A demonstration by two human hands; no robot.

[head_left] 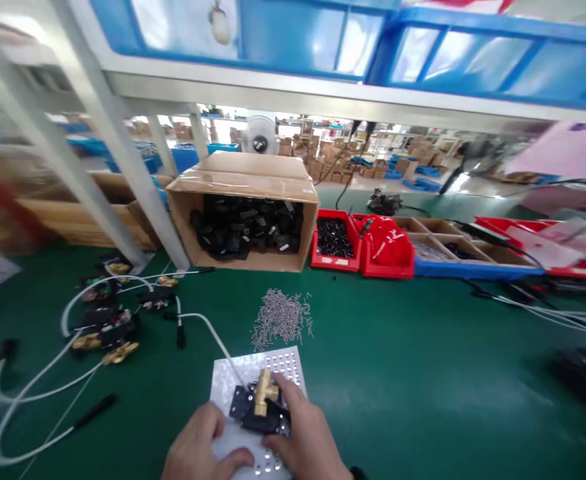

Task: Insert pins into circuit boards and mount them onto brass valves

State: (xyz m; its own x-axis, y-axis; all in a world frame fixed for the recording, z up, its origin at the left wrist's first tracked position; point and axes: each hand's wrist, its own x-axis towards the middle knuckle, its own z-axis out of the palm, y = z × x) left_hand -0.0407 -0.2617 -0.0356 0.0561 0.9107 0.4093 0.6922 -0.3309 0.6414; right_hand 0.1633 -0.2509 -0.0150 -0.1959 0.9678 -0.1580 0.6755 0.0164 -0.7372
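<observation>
Workshop floor space with stacked cartons (323,160) is extending behind a white shelf frame (293,90); blue crates (303,40) are sitting on the shelf above; a green tabletop (397,360) is spreading beneath. At its rear, an open cardboard box (243,173) is holding black parts (253,227); just to the right, two red bins (335,261) and a blue-rimmed divided tray (477,271) are standing in a row. Near the middle, a loose pile of screws (283,319) is lying just beyond a pale, dotted plate (227,373); on this plate a black housing (255,421) is resting, bearing a brass fitting (261,395), while a white cable (211,331) is running from it toward the upper left. The right hand (310,433) is gripping the housing's right end, its fingers being clamped there; the left hand (200,443) is lying beside the housing over the plate, thumb and fingers being held apart. Farther left, similar brass-and-black units (105,323) are lying among looping white cables (43,373).
</observation>
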